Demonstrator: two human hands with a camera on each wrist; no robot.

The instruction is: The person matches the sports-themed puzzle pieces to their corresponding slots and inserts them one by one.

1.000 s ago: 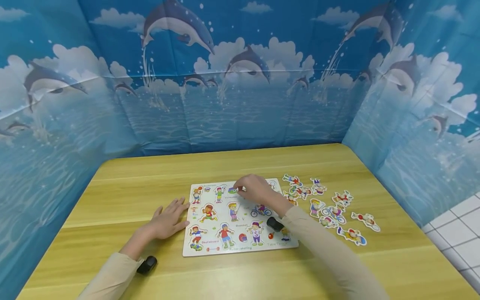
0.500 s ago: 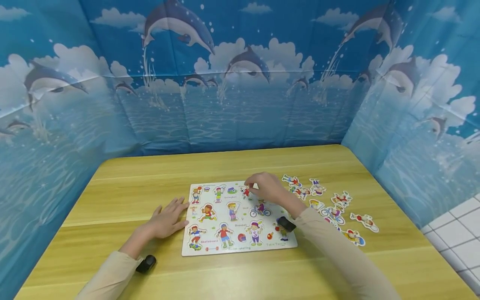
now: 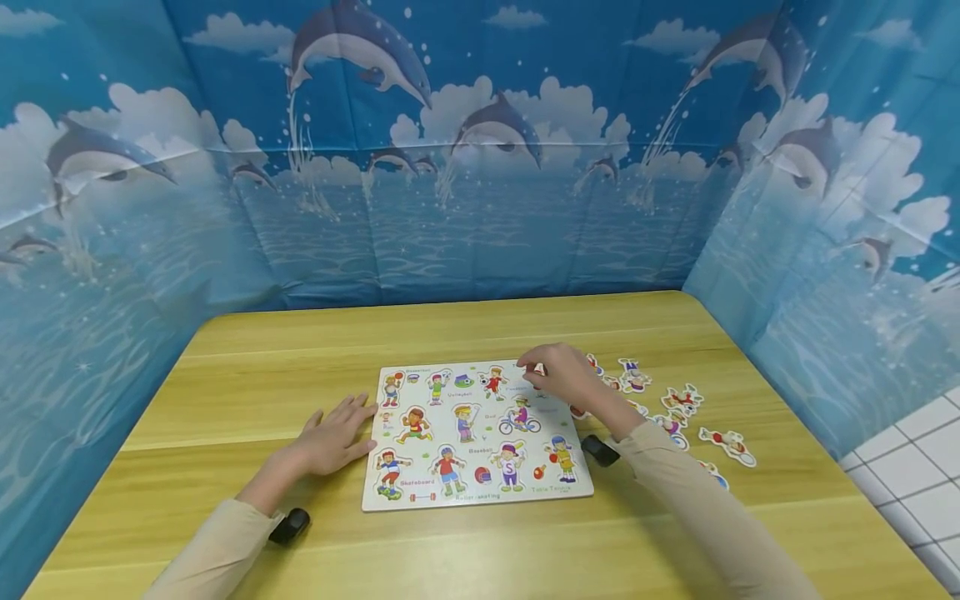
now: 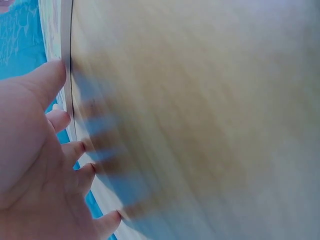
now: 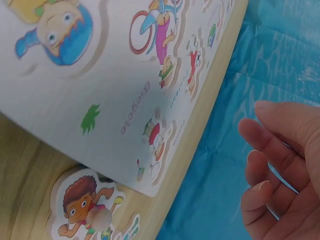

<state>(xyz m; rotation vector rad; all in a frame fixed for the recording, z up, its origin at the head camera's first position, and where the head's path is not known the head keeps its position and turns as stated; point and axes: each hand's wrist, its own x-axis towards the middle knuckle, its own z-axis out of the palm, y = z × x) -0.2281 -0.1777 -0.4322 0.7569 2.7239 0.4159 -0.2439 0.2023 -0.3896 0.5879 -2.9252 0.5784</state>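
Table (image 3: 450,554) carries the puzzle board (image 3: 441,427). My left grip (image 3: 330,442), fingers spread, touches the board's left edge; my right grip (image 3: 566,375), empty, fingers loosely bent and slightly apart, hangs near its far right corner. Loose pieces (image 3: 682,400) lie right of it.

Sports puzzle board (image 3: 536,452) carries all the text I can read. Along its near edge, left to right: "Skateboard" label (image 3: 417,482), "Roller-skating" label (image 3: 477,497), "Table Tennis" label (image 3: 551,490). Board centre: "Baseball" label (image 3: 481,451). Far half: "Volleyball" label (image 3: 460,395), then "Football" label (image 3: 516,388). Board's right side: "Bicycle" label (image 5: 135,107). Near half: "S" on the baseball player figure's (image 3: 510,469) shirt. Far left corner lettering (image 3: 417,371): too blurred for me.
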